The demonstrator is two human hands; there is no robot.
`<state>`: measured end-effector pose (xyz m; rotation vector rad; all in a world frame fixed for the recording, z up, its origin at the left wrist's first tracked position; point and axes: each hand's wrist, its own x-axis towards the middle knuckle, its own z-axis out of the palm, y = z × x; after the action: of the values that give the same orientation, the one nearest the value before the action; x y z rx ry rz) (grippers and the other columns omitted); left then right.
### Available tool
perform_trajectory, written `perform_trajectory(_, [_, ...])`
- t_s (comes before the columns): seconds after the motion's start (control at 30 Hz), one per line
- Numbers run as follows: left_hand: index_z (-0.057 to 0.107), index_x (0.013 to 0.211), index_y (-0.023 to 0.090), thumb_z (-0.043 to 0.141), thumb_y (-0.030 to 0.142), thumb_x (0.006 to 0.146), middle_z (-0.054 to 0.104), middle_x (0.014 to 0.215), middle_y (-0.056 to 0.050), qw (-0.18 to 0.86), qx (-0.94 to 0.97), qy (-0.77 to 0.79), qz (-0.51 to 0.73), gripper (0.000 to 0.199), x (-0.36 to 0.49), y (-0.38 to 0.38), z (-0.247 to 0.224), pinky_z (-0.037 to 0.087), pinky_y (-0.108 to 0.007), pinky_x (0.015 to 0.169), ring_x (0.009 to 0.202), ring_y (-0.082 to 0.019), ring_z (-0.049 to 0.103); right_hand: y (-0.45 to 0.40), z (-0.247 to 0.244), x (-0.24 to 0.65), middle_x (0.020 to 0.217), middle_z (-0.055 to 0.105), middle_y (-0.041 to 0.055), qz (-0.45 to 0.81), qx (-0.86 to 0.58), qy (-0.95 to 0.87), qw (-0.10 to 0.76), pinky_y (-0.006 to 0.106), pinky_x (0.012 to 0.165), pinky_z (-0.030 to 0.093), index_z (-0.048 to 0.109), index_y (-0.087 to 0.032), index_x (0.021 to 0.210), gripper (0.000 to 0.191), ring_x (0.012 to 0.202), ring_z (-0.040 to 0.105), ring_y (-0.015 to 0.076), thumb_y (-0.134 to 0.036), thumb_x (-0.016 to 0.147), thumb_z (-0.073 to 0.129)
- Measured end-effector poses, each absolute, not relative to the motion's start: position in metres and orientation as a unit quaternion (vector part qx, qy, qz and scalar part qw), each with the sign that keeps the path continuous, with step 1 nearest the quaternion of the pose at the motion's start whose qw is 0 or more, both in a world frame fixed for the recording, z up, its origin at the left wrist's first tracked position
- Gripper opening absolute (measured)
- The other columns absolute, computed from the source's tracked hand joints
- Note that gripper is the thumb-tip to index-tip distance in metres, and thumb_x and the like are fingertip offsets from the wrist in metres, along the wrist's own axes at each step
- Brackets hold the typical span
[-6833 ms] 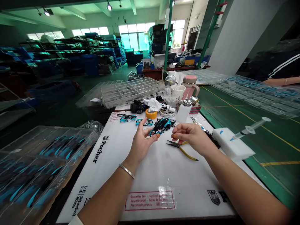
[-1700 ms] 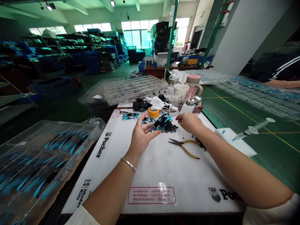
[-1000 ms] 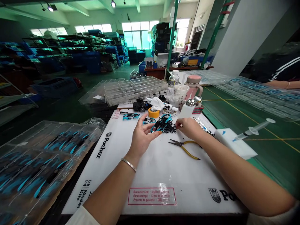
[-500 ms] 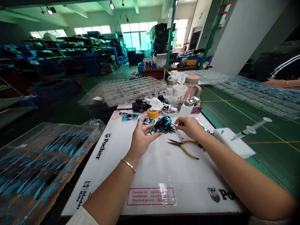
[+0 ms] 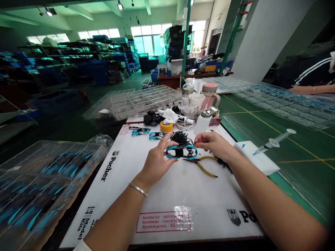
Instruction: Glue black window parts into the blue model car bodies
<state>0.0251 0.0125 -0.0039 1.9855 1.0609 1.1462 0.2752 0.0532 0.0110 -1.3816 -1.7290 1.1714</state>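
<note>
Here, the left hand [image 5: 157, 158] grips one end of an oval blue-and-black plastic frame [image 5: 179, 152] between thumb and fingers, the frame reaching out toward the right hand [image 5: 211, 143]. That hand's fingertips are pinched narrow at the frame's far end; whether they hold anything, I cannot tell. Metal pliers with yellow handles [image 5: 196, 160] lie just nearside of the right fingertips.

We're rocking a slim silvery bangle [image 5: 138, 189] just above our left hand [image 5: 156, 158], orangey polish [image 5: 176, 160] on its thumbnail, plus an off-white sleeve [image 5: 82, 246] peeking in further up.
</note>
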Motion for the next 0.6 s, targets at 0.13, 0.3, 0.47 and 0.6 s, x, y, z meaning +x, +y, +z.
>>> perform_trajectory(0.13, [0.024,0.151,0.033,0.07,-0.004,0.073,0.067,0.121,-0.001,0.204,0.809,0.375,0.404,0.098,0.026,0.012,-0.007,0.056,-0.035,0.095,0.113,-0.019,0.063,0.048,0.01,0.271,0.07,0.062,0.0011,0.485,-0.496,-0.632,0.346,0.026,0.058,0.037,0.066,-0.017,0.083,0.033,0.065,0.053,0.0138,-0.04,0.063,0.078])
perform_trajectory(0.3, [0.023,0.152,0.028,0.066,-0.005,0.074,0.067,0.121,-0.002,0.114,0.857,0.342,0.369,0.095,0.029,0.009,-0.008,0.053,-0.037,0.099,0.113,-0.019,0.062,0.041,0.008,0.263,0.065,0.063,0.0013,0.488,-0.481,-0.635,0.357,0.025,0.056,0.036,0.069,-0.016,0.075,0.026,0.06,0.053,0.0129,-0.039,0.065,0.078])
perform_trajectory(0.47, [0.024,0.152,0.025,0.057,-0.003,0.082,0.062,0.129,-0.003,0.046,0.881,0.324,0.342,0.083,0.033,0.006,-0.01,0.052,-0.037,0.103,0.122,-0.019,0.056,0.038,0.002,0.257,0.066,0.067,0.0025,0.46,-0.484,-0.657,0.351,0.026,0.056,0.04,0.073,-0.017,0.073,0.019,0.061,0.056,0.0148,-0.035,0.067,0.077])
perform_trajectory(0.6, [0.028,0.15,0.023,0.052,-0.001,0.086,0.063,0.128,-0.002,-0.001,0.889,0.316,0.332,0.072,0.036,0.005,-0.011,0.053,-0.033,0.101,0.122,-0.017,0.055,0.034,0.003,0.252,0.063,0.067,0.0004,0.393,-0.503,-0.696,0.331,0.025,0.055,0.04,0.074,-0.019,0.072,0.008,0.059,0.058,0.0141,-0.026,0.07,0.076])
